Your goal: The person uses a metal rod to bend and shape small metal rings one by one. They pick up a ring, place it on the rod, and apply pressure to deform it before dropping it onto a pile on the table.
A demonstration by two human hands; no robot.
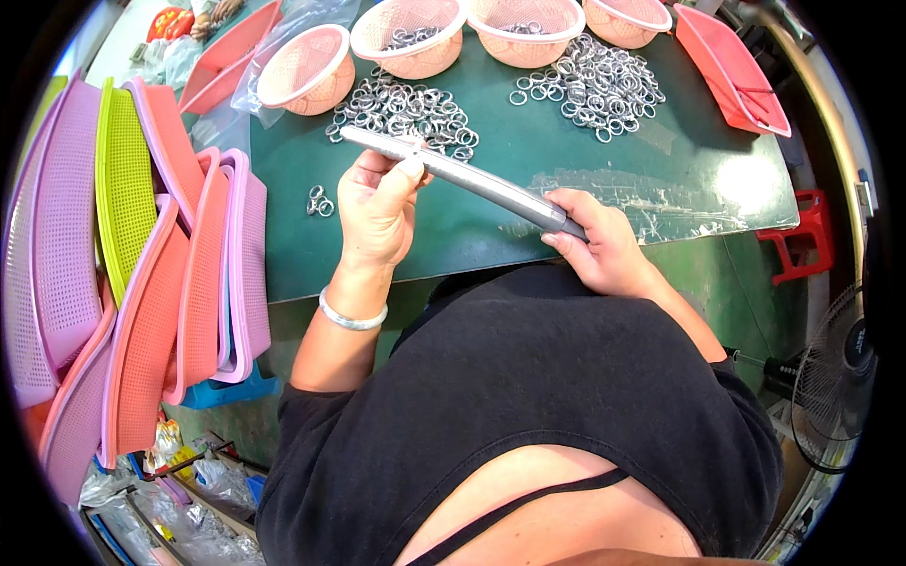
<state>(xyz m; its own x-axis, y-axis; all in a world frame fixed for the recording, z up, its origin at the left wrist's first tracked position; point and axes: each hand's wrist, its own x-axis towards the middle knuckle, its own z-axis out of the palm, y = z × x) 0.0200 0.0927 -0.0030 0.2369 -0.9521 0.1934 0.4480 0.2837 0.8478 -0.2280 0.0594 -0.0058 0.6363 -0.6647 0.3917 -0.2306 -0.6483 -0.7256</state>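
My right hand [609, 243] is wrapped round the dark handle end of a tapered metal ring mandrel [495, 187]. The mandrel slants up and to the left above the near part of the table. Toward its thin end, my left hand [377, 203] pinches with thumb and forefinger at what looks like a ring [415, 149] around the rod, partly hidden by the fingers. Just beyond the left hand lies a heap of silver-coloured rings [401, 106]. A few loose rings [321, 202] rest on the table left of that wrist.
A second ring heap [613, 85] lies farther right on the green table [528, 123]. Pink round baskets [307, 71] line the far side, some holding rings. A pink tray [731, 71] stands at right. Stacked plastic baskets [127, 179] crowd the left; a fan [830, 377] stands lower right.
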